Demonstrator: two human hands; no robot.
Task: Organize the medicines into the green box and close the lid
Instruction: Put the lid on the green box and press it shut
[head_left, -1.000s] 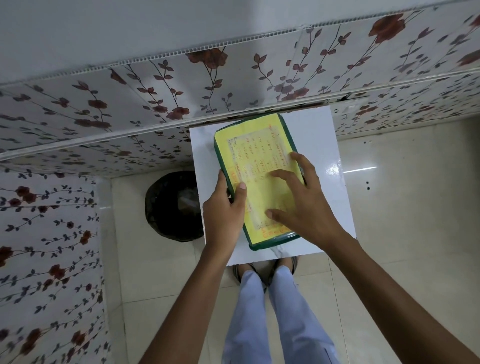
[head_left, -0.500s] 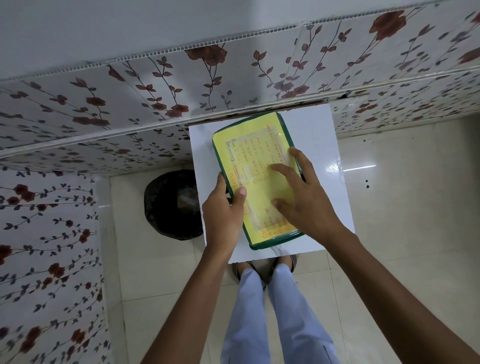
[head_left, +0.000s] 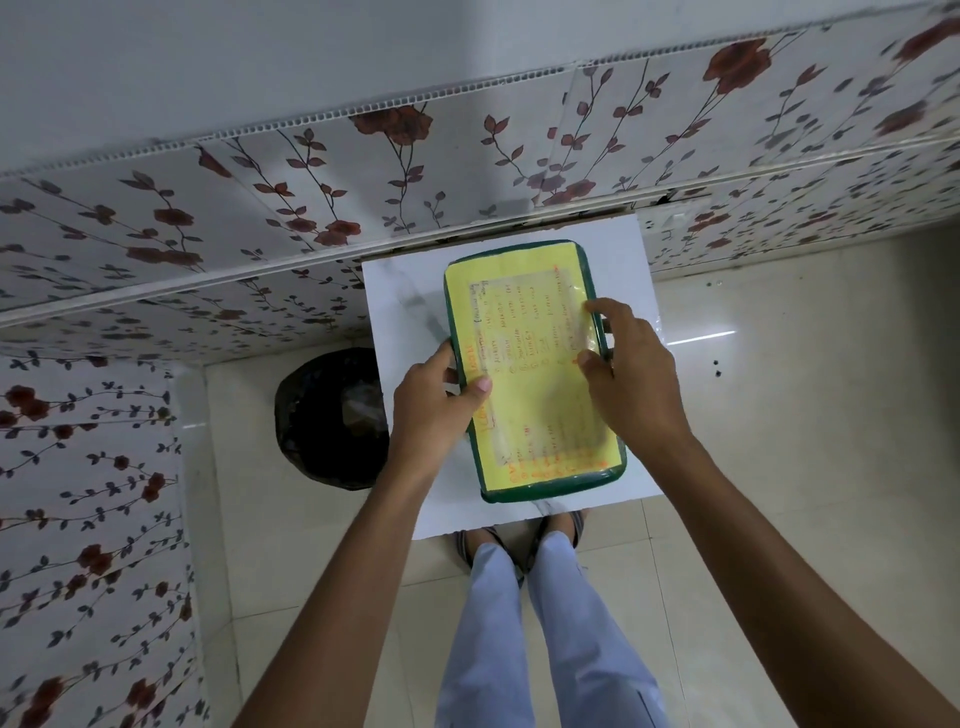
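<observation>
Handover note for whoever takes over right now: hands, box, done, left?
Left hand: grip on the left edge of the green box, thumb on the lid.
Right hand: fingers curled over the box's right edge, pressing the lid.
Box lies on the white table, yellow-labelled lid on top. No medicines visible outside it.
Done: lid is on.
Left: cannot tell whether the lid is fully snapped; press round the edges, then let go.

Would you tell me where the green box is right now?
The green box lies lid-on in the middle of the head view, on the white table, gripped between the left hand and right hand.
</observation>
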